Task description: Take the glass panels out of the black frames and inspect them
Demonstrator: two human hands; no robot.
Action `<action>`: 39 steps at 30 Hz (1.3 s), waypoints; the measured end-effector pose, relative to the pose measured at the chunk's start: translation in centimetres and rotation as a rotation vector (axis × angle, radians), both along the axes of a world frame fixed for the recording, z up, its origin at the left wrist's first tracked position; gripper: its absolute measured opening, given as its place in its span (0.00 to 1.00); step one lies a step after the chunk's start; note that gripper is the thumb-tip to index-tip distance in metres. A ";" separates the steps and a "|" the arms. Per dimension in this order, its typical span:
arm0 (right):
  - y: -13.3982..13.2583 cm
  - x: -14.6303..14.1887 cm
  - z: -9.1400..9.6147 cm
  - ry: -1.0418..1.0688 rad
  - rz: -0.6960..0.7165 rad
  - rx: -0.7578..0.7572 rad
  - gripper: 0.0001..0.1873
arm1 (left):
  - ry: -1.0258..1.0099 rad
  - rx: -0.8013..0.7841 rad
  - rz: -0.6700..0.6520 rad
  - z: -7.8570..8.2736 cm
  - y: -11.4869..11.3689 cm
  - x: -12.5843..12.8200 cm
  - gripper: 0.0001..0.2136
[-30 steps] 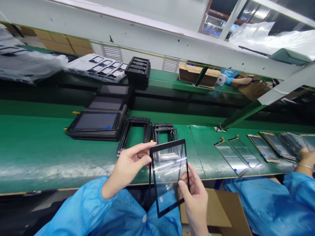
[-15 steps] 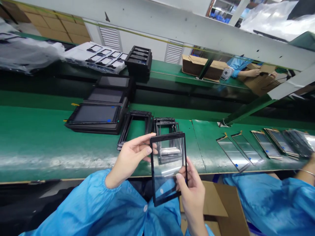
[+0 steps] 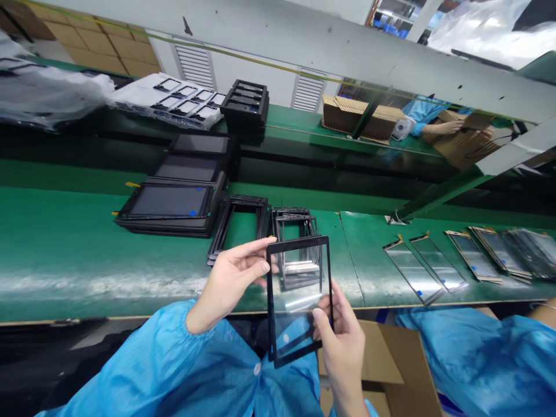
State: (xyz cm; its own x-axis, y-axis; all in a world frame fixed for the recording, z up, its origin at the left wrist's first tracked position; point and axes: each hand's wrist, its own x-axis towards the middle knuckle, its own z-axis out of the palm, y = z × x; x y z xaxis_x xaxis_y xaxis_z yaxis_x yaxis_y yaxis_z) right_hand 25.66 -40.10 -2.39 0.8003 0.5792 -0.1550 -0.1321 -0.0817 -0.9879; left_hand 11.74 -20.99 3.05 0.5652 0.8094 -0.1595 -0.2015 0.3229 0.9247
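Observation:
I hold a clear glass panel with a black border [image 3: 299, 298] upright over the near edge of the green bench [image 3: 87, 255]. My left hand [image 3: 234, 278] pinches its upper left edge between thumb and fingers. My right hand [image 3: 343, 341] grips its lower right edge, thumb on the front face. Just behind the panel on the bench lie a stack of black frames [image 3: 241, 223] and a smaller pile of metal frames [image 3: 295, 229].
Stacked black display trays [image 3: 174, 205] sit left of the frames. A row of glass panels [image 3: 438, 266] lies on the bench to the right, by a co-worker's blue sleeve [image 3: 478, 353]. A cardboard box [image 3: 386, 359] stands below my right hand. White trays [image 3: 169, 104] and cartons [image 3: 360, 119] sit beyond.
The view tipped down slightly from a second ago, then steadied. The panel stays held in both hands with little movement. The co-worker's hand at the right has dropped out of sight.

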 end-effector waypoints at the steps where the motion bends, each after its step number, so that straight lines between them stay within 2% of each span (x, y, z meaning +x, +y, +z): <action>1: 0.0 0.0 0.0 0.002 -0.006 -0.001 0.36 | -0.002 0.002 0.004 0.0 0.0 0.0 0.24; 11: -0.3 0.0 -0.2 -0.051 -0.017 0.010 0.34 | -0.012 -0.008 -0.013 -0.2 0.1 -0.1 0.23; 22: -0.4 0.3 -0.8 -0.039 0.032 -0.036 0.37 | -0.015 -0.014 -0.023 -0.1 -0.2 0.0 0.25; 28: -0.6 -0.2 -1.1 -0.129 0.041 -0.058 0.33 | 0.003 -0.006 -0.013 -0.2 -0.2 0.0 0.25; 30: -0.5 0.1 -0.7 -0.294 0.029 -0.077 0.30 | 0.031 0.004 -0.004 -0.1 -0.1 0.0 0.24; 33: 0.3 1.5 0.9 -0.532 -0.034 -0.067 0.29 | 0.103 0.069 -0.024 0.2 -0.2 -0.3 0.23; 34: 0.7 2.2 1.6 -0.517 -0.026 -0.033 0.30 | 0.126 0.098 -0.043 0.4 -0.3 -0.4 0.22; 36: 1.7 3.5 3.0 -0.334 0.068 0.049 0.30 | 0.166 0.149 -0.082 0.6 -0.6 -0.8 0.21; 39: 2.9 4.6 4.4 -0.069 0.209 0.120 0.22 | 0.206 0.191 -0.104 0.5 -1.0 -1.4 0.21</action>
